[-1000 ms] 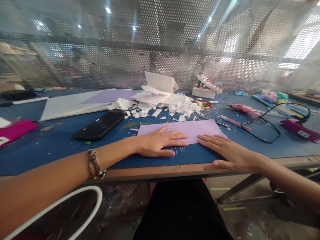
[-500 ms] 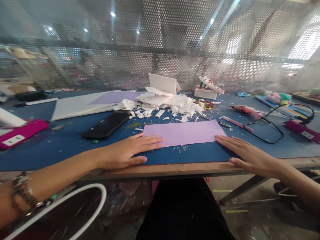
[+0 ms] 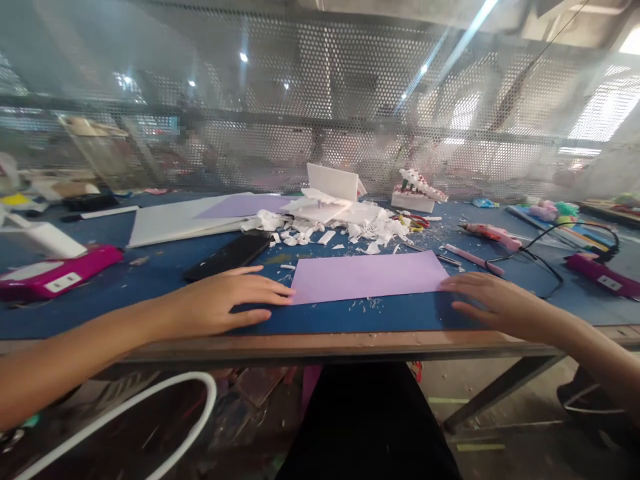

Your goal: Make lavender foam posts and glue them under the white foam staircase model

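Purple sheet (image 3: 367,277) flat on the table (image 3: 320,321), near side, centre. Long axis left to right, right end slightly farther off; long near edge almost parallel to the table's edge. Left hand (image 3: 233,300): fingers straight and loose, grasping nothing, tips at the sheet's near left corner. Right hand (image 3: 487,299): likewise extended, unclenched, tips over the near right corner, which they hide. Whether either hand presses down, cannot tell.

Beyond the sheet, white scraps (image 3: 383,228) in a heap, partly covering scissors (image 3: 419,223). Far right, glue gun (image 3: 493,234). Left, phone (image 3: 233,255), near end partly behind the left hand. White cable (image 3: 210,400) cut off at bottom. Behind the mesh (image 3: 360,80), shapes too blurred to name.
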`<state>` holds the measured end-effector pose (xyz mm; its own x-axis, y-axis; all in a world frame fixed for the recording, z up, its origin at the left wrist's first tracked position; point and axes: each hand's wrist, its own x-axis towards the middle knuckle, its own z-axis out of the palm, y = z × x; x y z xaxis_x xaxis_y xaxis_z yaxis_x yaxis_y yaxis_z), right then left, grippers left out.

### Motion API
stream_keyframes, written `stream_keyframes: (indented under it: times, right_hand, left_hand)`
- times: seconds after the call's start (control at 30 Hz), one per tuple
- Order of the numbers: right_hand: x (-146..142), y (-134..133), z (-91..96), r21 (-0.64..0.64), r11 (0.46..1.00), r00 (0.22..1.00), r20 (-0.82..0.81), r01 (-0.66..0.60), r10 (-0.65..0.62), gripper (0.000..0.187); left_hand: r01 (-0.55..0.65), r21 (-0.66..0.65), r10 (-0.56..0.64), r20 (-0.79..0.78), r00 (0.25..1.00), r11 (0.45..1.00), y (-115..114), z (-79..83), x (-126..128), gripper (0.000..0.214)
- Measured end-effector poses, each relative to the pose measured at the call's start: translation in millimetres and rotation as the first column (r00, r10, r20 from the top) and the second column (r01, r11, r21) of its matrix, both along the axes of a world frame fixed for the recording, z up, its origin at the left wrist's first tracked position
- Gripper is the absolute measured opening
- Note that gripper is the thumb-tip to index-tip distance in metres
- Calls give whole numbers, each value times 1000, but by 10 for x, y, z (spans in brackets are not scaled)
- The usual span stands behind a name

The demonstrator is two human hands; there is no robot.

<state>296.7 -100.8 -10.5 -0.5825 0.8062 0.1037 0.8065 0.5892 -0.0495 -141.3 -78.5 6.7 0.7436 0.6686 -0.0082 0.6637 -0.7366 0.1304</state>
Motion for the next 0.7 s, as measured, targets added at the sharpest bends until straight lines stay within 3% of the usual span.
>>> stream_keyframes:
  times: [0.07, 0.17, 0.3, 0.43, 0.6, 0.67, 0.7]
  right_hand:
    - [-257, 89, 113, 61, 994, 996, 22, -90, 89, 39]
    - [-698, 268, 163, 108, 972, 978, 18, -208, 207, 42]
    - [-1066, 515, 75, 74, 937, 939, -7, -342, 343, 49]
    - [-1114, 593, 19, 63, 928, 930, 22, -366, 366, 49]
    - [-1121, 516, 44, 200, 903, 919, 191, -381, 345, 31]
    - [-1131, 501, 83, 291, 875, 914, 249, -387, 322, 32]
    - [-1132, 501, 112, 341, 857, 915, 262, -386, 308, 32]
  left_hand:
    - [-16, 19, 15, 40, 999, 1000, 75, 78, 190, 29]
    - [-53, -63, 65, 206, 977, 997, 166, 145, 537, 30]
    - [52, -251, 88, 518, 851, 967, 253, 204, 905, 26]
    - [202, -356, 82, 643, 761, 913, 291, 253, 1053, 24]
    - [282, -403, 53, 647, 760, 871, 198, 274, 1133, 30]
    - [233, -341, 24, 608, 794, 911, 160, 279, 1172, 33]
    - [184, -243, -10, 577, 817, 952, 156, 280, 1192, 33]
